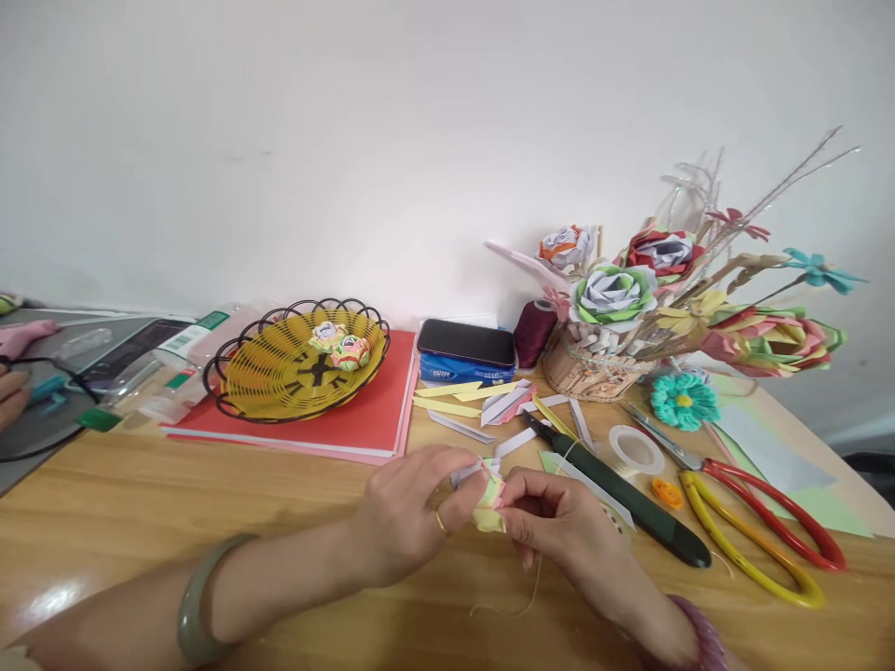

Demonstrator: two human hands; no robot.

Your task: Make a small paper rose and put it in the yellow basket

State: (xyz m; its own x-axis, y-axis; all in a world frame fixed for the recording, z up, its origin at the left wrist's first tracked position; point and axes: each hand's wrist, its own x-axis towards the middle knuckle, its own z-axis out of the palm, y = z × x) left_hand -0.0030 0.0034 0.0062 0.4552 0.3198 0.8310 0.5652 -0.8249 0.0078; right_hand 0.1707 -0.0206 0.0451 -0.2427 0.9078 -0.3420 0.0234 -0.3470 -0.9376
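Note:
My left hand (412,508) is closed around a small folded paper flower (489,508) in pale yellow, pink and lilac. On its right side, my right hand (563,522) pinches the flower's edge between thumb and fingers. A thin cream thread (537,587) hangs below my right hand and curls over the table. Folded paper strips (465,391) in yellow and lilac lie just beyond the hands. A dark green long-handled tool (622,499) with a narrow black tip rests to the right of them.
Scissors (755,522) with red and yellow handles lie at the right, near a tape roll (636,449). Behind stands a basket of paper flowers (594,373). A yellow woven basket (280,373) sits on red paper (364,429). At the far left, another person's hand (10,396) shows.

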